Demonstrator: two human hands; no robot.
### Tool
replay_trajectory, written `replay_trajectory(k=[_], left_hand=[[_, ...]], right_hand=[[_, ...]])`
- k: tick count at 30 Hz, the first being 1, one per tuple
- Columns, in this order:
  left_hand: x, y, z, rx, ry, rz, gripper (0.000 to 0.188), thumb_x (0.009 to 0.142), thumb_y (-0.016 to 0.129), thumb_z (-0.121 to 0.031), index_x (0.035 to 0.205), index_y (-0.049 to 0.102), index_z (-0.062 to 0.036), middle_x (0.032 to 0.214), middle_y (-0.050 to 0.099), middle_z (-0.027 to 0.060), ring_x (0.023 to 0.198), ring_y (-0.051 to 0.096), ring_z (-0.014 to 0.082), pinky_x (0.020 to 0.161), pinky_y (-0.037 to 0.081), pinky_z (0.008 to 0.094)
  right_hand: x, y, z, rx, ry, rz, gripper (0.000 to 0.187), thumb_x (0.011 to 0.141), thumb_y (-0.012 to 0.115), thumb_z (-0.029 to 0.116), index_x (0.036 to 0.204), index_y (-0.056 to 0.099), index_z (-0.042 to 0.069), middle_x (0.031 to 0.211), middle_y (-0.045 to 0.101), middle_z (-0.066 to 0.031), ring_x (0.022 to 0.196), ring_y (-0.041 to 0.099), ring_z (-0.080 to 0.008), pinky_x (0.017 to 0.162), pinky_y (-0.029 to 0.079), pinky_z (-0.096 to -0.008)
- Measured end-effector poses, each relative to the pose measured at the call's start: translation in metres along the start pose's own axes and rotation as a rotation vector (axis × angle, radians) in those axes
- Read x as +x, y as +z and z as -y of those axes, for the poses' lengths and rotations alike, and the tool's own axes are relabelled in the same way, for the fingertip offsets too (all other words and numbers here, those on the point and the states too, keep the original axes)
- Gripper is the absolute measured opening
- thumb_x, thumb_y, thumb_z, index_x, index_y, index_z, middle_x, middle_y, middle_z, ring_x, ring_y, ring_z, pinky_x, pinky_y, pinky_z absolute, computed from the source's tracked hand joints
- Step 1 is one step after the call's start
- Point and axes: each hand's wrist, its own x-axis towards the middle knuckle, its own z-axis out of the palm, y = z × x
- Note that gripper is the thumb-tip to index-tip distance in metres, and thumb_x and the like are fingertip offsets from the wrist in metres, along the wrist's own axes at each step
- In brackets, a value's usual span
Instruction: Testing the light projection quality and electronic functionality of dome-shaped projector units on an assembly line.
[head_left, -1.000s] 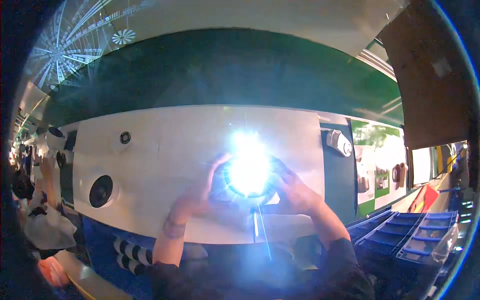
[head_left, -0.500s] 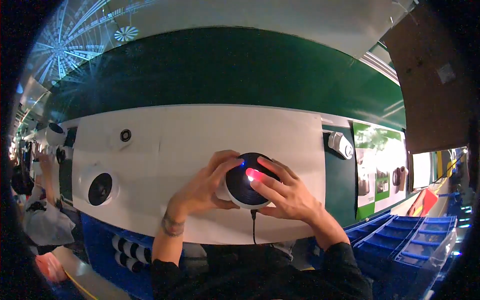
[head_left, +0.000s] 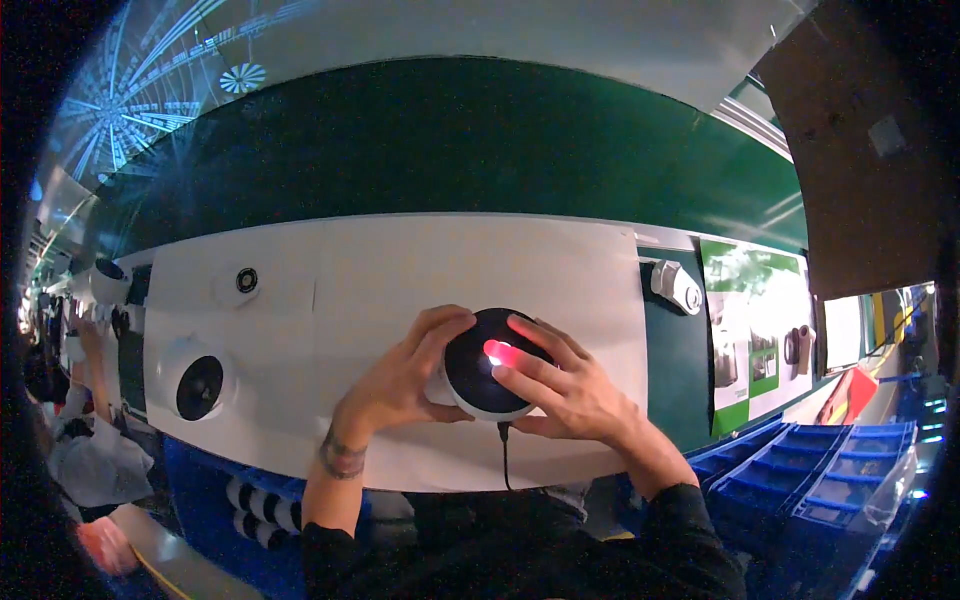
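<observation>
A round white projector lamp (head_left: 468, 378) with a black face sits between my hands above the white work mat. My left hand (head_left: 400, 368) is curled round its left side, thumb low and fingers by the upper rim. On the right side, my right hand (head_left: 580, 392) grips it, with one fingertip over the bright light at the face's middle. That fingertip glows red. A black cable (head_left: 506, 460) runs from the lamp's lower edge toward me.
On the white mat (head_left: 400, 260) at left stand a similar white lamp (head_left: 200, 388) and a small black-ringed piece (head_left: 246, 281). A white device (head_left: 676, 287) and green-white printed sheet (head_left: 758, 340) lie right. Blue bins (head_left: 800, 470) stand lower right; another person (head_left: 100, 460) is far left.
A small blue light seen on the lamp's face no longer shows. My hands keep nearly the same hold, and the lamp sits slightly farther left in view.
</observation>
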Motion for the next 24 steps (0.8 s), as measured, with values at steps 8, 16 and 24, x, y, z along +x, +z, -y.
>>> replay_trajectory(k=[8, 16, 24], left_hand=[[0.016, -0.010, -0.009, 0.094, -0.028, 0.149, 0.118, 0.058, 0.100, -0.018, 0.155, 0.034, -0.0108, 0.154, 0.037, 0.0187, 0.135, 0.051, 0.0452, 0.110, 0.052, 0.0484], [0.028, -0.013, -0.004, 0.074, 0.014, 0.219, 0.115, 0.056, 0.101, -0.019, 0.151, 0.036, -0.0108, 0.154, 0.036, 0.0174, 0.133, 0.053, 0.0454, 0.107, 0.054, 0.0480], [0.022, -0.006, -0.009, 0.103, -0.037, 0.175, 0.118, 0.052, 0.103, -0.019, 0.150, 0.037, -0.0117, 0.153, 0.037, 0.0167, 0.134, 0.052, 0.0443, 0.108, 0.054, 0.0488]], right_hand=[[0.000, -0.001, -0.001, 0.031, -0.009, 0.002, 0.095, 0.060, 0.093, 0.030, 0.145, 0.053, 0.020, 0.154, 0.051, -0.0049, 0.147, 0.043, -0.0404, 0.118, 0.045, -0.0580], [0.000, -0.005, -0.001, 0.053, 0.014, 0.040, 0.095, 0.057, 0.094, 0.027, 0.143, 0.055, 0.019, 0.151, 0.053, -0.0050, 0.149, 0.041, -0.0397, 0.119, 0.044, -0.0575], [-0.001, -0.006, -0.005, 0.082, -0.014, 0.023, 0.098, 0.060, 0.090, 0.029, 0.149, 0.051, 0.022, 0.153, 0.051, -0.0032, 0.150, 0.039, -0.0381, 0.120, 0.041, -0.0585]])
